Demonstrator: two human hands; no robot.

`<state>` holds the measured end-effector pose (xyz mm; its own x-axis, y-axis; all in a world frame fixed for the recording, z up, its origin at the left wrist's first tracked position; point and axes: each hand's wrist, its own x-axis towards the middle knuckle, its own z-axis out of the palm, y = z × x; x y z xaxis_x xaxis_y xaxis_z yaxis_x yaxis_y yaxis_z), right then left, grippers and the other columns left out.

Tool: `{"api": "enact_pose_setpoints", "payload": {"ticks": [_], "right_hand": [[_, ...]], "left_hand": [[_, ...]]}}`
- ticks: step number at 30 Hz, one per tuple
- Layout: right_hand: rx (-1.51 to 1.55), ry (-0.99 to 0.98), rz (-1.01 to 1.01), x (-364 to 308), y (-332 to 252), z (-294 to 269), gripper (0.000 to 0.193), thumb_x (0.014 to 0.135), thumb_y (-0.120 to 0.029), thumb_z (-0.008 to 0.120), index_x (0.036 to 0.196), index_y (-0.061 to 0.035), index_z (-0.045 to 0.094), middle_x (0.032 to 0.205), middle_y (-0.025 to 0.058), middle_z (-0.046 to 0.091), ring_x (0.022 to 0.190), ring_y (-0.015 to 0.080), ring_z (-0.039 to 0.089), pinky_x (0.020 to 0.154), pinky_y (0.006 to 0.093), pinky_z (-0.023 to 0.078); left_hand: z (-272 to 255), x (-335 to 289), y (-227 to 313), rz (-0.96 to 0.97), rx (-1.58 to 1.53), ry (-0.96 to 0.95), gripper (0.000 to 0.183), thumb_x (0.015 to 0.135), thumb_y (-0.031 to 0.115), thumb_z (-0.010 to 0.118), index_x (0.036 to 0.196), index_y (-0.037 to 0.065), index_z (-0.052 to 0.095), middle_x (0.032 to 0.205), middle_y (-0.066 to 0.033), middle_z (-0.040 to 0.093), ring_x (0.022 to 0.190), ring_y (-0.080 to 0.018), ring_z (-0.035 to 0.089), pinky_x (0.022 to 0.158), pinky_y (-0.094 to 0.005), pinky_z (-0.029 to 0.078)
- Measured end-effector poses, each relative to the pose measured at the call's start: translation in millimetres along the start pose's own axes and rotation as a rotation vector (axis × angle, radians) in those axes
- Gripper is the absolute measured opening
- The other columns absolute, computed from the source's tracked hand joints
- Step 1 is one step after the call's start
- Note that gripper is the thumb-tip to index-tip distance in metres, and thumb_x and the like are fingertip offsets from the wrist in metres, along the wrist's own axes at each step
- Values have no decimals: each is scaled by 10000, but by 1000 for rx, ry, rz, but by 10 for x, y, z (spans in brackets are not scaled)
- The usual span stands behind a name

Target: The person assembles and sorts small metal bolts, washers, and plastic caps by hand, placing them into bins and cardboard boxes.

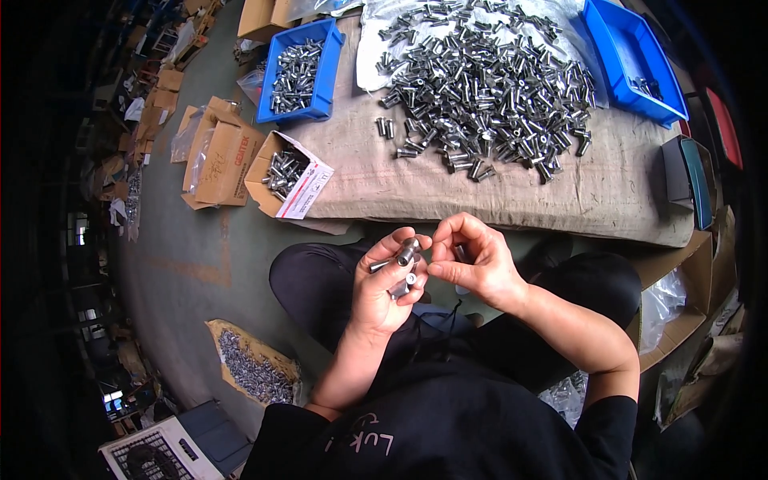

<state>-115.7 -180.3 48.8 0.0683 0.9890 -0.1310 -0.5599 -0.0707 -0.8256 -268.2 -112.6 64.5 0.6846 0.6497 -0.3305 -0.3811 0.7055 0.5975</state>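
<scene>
My left hand (381, 288) is closed round several short, shiny, bolt-like metal parts (409, 253). They point different ways between the fingers, and one shows a hollow round end. Close beside it on the right is my right hand (480, 268), its fingers curled and the thumb and forefinger near the held parts. A dark metal piece (462, 253) shows inside its curled fingers, mostly hidden. Both hands are above my lap, just short of the cloth-covered work surface (480, 202). On that surface lies a big heap of similar metal parts (488, 88), partly on a white plastic sheet (376, 56).
A blue bin (330, 84) of metal parts and an open carton (308, 190) stand at the left. Another blue bin (640, 72), holding a few dark pieces, is at the far right. Small parts (254, 370) lie on the floor at left; a carton (676, 320) with clear plastic stands right.
</scene>
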Motion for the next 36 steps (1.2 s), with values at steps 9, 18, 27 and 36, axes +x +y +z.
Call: {"api": "enact_pose_setpoints", "payload": {"ticks": [9, 18, 27, 36], "right_hand": [[14, 33, -20, 24, 32, 11, 238, 748, -26, 664, 909, -31, 489, 710, -11, 532, 630, 32, 479, 585, 169, 400], [-10, 32, -85, -48, -7, 70, 178, 772, -35, 643, 890, -17, 510, 713, -15, 527, 640, 23, 477, 561, 165, 401], [46, 102, -116, -38, 32, 42, 130, 790, -2, 607, 899, -12, 536, 724, -26, 511, 639, 18, 463, 571, 158, 393], [-88, 105, -189, -49, 30, 69, 119, 786, -8, 616, 873, -20, 535, 680, -44, 488, 581, -4, 415, 506, 142, 343]], "left_hand": [[15, 8, -7, 0, -4, 44, 266, 806, 17, 528, 1069, 59, 533, 1034, -127, 570, 632, -128, 520, 381, -153, 323], [37, 20, -147, 271, 263, 112, 230, 784, -60, 543, 993, 33, 565, 1076, -134, 562, 571, -67, 490, 405, -145, 327], [57, 10, -92, 201, 274, 80, 367, 800, -26, 553, 1160, 1, 488, 1082, -134, 557, 583, -60, 466, 422, -137, 306], [20, -22, -97, 189, 286, 63, 357, 799, 71, 609, 1128, -20, 504, 965, -98, 585, 601, -71, 476, 421, -144, 305]]}}
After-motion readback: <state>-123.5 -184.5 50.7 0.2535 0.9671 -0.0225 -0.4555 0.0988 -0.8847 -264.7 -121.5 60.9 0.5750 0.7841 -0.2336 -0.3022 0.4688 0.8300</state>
